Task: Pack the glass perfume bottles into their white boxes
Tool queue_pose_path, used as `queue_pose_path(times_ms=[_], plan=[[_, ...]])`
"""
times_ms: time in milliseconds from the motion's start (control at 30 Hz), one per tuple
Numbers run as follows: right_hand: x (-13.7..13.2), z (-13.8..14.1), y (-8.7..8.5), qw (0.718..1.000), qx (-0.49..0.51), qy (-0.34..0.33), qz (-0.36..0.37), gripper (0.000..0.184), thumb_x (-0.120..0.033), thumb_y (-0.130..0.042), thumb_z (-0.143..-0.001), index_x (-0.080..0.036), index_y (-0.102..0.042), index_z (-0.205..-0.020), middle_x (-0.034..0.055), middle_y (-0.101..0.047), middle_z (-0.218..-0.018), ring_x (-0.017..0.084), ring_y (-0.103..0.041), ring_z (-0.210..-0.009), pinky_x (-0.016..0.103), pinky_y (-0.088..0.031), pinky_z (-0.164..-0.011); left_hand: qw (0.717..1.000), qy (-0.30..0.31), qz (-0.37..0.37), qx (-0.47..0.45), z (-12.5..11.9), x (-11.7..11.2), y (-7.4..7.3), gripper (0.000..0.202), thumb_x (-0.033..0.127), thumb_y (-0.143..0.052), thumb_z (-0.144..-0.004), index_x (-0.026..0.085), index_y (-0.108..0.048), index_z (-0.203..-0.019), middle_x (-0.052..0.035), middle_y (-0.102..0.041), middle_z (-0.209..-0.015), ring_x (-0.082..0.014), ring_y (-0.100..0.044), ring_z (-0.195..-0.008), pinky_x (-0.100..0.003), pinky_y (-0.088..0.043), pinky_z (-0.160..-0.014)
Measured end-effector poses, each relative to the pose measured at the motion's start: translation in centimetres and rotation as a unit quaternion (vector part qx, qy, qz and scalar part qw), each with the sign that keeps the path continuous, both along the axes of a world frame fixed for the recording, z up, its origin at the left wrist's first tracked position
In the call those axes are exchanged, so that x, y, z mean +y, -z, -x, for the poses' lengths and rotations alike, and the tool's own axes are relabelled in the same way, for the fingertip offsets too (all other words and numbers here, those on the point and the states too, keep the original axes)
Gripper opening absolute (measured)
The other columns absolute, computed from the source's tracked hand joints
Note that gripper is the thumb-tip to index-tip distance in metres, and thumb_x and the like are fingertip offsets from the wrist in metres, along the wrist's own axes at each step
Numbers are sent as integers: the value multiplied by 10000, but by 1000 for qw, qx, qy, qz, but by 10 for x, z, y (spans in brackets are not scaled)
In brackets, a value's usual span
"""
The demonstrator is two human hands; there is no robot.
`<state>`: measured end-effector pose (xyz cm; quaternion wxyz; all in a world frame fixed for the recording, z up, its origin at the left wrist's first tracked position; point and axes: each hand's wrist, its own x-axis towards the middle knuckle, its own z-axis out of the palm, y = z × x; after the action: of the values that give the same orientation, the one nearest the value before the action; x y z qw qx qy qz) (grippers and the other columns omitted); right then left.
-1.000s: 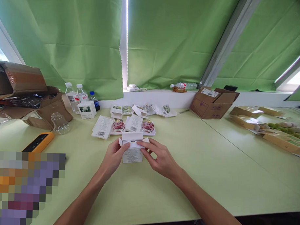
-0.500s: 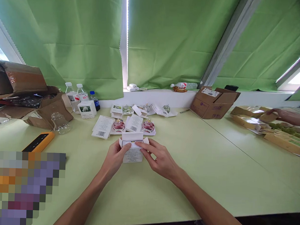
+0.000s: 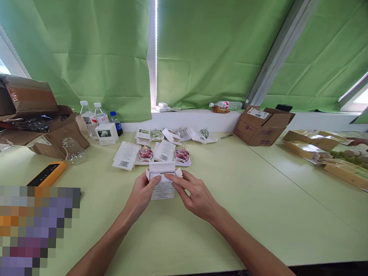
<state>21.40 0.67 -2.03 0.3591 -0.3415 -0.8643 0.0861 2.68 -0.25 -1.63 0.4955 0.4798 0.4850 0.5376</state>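
A small white carton (image 3: 163, 191) with printed text stands on the table in front of me, its top flaps raised. My left hand (image 3: 142, 190) is closed round its left side, thumb on the front rim. My right hand (image 3: 197, 197) holds the right side, with the index finger at the opening and the thumb low on the front. A small yellowish bit shows between my fingertips; the rest of the inside is hidden. Just beyond lie two round glass bottles with red contents, a left one (image 3: 145, 153) and a right one (image 3: 182, 154), beside flat white cartons (image 3: 126, 155).
Farther back are clear round bottles (image 3: 156, 134) and a closed white box (image 3: 107, 134). Drink bottles (image 3: 89, 119), an open cardboard box (image 3: 59, 137) and an orange power strip (image 3: 48, 174) are at left. At right stand a brown carton (image 3: 256, 128), trays (image 3: 345, 174) and another person's hand (image 3: 367, 145).
The other person's hand at the far right has drawn back to the right, away from the trays. My hands and the carton have barely moved.
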Motion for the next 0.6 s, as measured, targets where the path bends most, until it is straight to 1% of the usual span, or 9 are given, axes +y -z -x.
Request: queue_pose_path(times_ms=[233, 400, 467, 500, 600], plan=[[0, 1, 0, 1000, 9, -3, -9, 405, -187, -418, -951, -318, -508, -1323, 78, -600, -1029, 168, -600, -794, 283, -516, -652, 1000, 15, 7, -4, 0, 0, 2, 356, 393, -634, -765, 126, -680, -995, -60, -718, -890, -216, -631, -810, -278, -471, -703], [0, 1, -1, 1000, -3, -3, -15, 425, -201, -399, -958, -327, -462, -1359, 74, -600, -1021, 166, -603, -777, 287, -523, -646, 1000, 23, 11, 0, 2, 1, 1, 360, 401, -628, -789, 132, -672, -1023, -60, -719, -928, -212, -635, -838, -274, -473, -722], [-1, 1, -1, 1000, 1, 3, -9, 452, -222, -398, -960, -325, -400, -1400, 72, -608, -1006, 163, -605, -748, 285, -526, -632, 999, 42, 10, -15, 2, 0, -1, 392, 418, -630, -794, 136, -661, -1065, -69, -718, -965, -220, -639, -871, -279, -476, -742], [-2, 1, -2, 1000, 10, 6, 5, 480, -237, -404, -959, -318, -347, -1428, 68, -617, -993, 160, -608, -731, 285, -530, -628, 998, 53, 8, -24, 3, -1, -2, 414, 431, -627, -798, 137, -654, -1089, -75, -716, -991, -225, -640, -888, -283, -476, -757], [-3, 2, -3, 996, 46, 17, 72, 628, -292, -455, -941, -280, -150, -1490, 46, -654, -933, 159, -632, -700, 296, -546, -642, 996, 75, -13, -50, 3, -3, -6, 467, 483, -569, -837, 147, -633, -1154, -89, -701, -1065, -233, -636, -939, -299, -468, -810]])
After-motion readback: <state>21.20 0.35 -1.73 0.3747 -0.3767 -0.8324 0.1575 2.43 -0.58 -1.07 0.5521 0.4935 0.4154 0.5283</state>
